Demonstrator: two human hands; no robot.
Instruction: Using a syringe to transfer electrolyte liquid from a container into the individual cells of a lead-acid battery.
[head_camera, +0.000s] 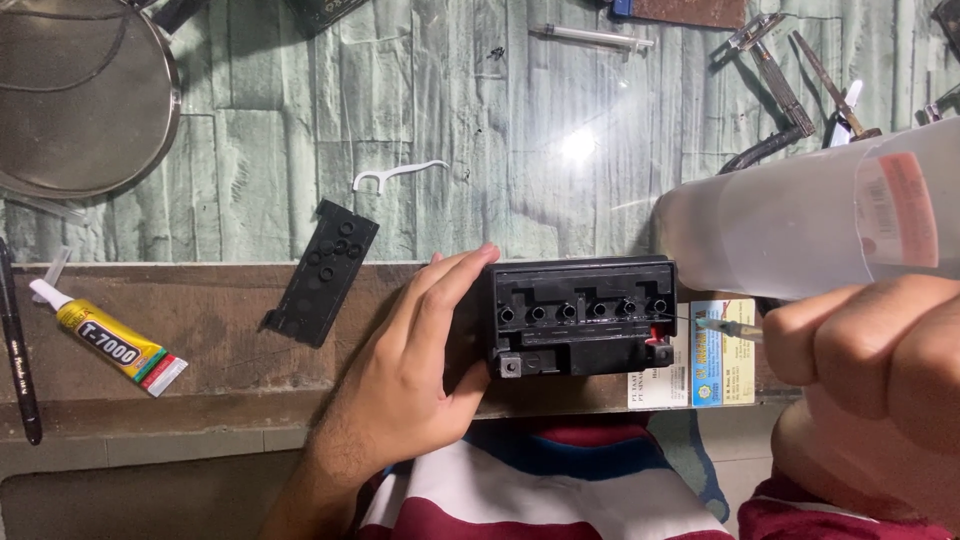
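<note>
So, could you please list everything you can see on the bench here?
battery: 1, black, six open cells, bench edge
cap strip: 1, black, left of battery
glue tube: 1, yellow, far left
pen: 1, black, left edge
floss pick: 1, white, above strip
metal bowl: 1, silver, top left
syringe: 1, clear, top centre
hand tools: several, dark, top right
plastic bottle: 1, translucent, right
left hand: open, against battery's left side
right hand: holds a thin nozzle at the rightmost cell
</note>
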